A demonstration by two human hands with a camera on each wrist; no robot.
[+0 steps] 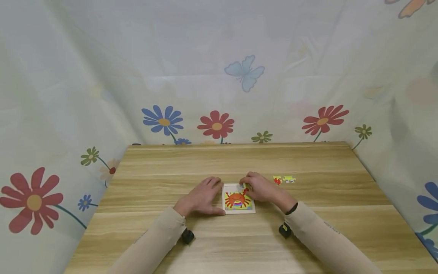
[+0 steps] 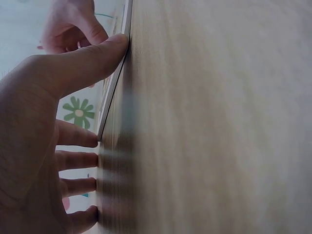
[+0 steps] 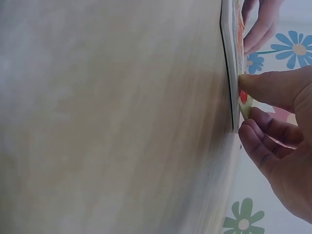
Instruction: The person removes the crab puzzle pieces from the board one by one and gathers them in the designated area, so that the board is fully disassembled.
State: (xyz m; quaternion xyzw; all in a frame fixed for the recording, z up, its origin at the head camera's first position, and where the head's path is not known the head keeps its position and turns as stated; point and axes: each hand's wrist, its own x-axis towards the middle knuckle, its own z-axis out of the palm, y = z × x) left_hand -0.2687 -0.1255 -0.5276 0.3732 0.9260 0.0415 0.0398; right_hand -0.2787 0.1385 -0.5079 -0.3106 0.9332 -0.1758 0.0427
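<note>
A square jigsaw tray [image 1: 240, 212] with a pale border lies flat on the table, and a red crab picture [image 1: 236, 199] fills its lower part. Along the upper part a bare whitish strip of the tray shows. My left hand [image 1: 204, 196] spans the tray's left side, its thumb at the near left corner and its index fingertip by the far one, fingers fairly straight. At the tray's upper right, my right hand [image 1: 262, 188] pinches a yellow-green puzzle piece with red on it [image 3: 246, 105] between thumb and fingers. That piece tilts against the tray's surface.
Two loose puzzle pieces lie on the wood-grain table [image 1: 164, 163] to the right of my right hand: one with red [image 1: 277, 180], one yellow-green and white [image 1: 289, 179]. A flower-printed cloth [image 1: 191, 83] hangs behind the table and along both sides.
</note>
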